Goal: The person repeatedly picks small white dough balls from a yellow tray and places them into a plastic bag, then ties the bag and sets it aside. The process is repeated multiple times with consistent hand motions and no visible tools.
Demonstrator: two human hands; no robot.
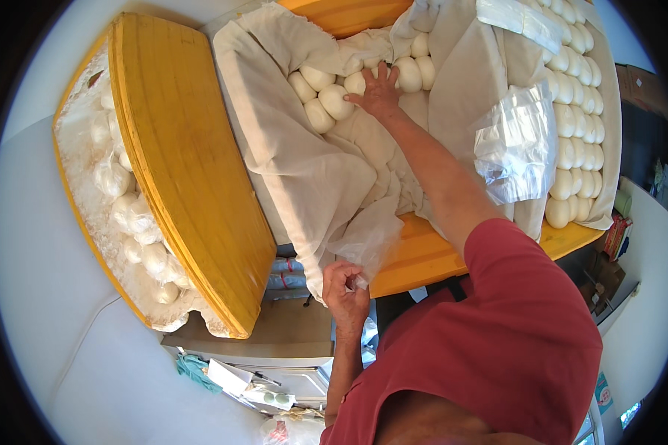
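Pale, round steamed buns (pixel 337 102) sit in a yellow crate lined with beige cloth (pixel 295 161). My right hand (pixel 379 94) lies over the buns at the back of the lining, its fingers spread and touching them. The palm hides whatever is directly below it. Nearer to my body, my left hand (pixel 346 292) grips a thin clear plastic bag (pixel 370 239) by its edge. The bag hangs loosely up over the crate's yellow front rim (pixel 417 258), and no bun shows inside it.
To the left, a tilted yellow crate (pixel 183 156) stands beside bagged buns (pixel 153 256) on a pale, crusted surface. Rows of buns (pixel 576 133) fill a cloth-lined tray at the right. A stack of clear bags (pixel 515 144) hangs over the cloth. Below is a cardboard box (pixel 289 328).
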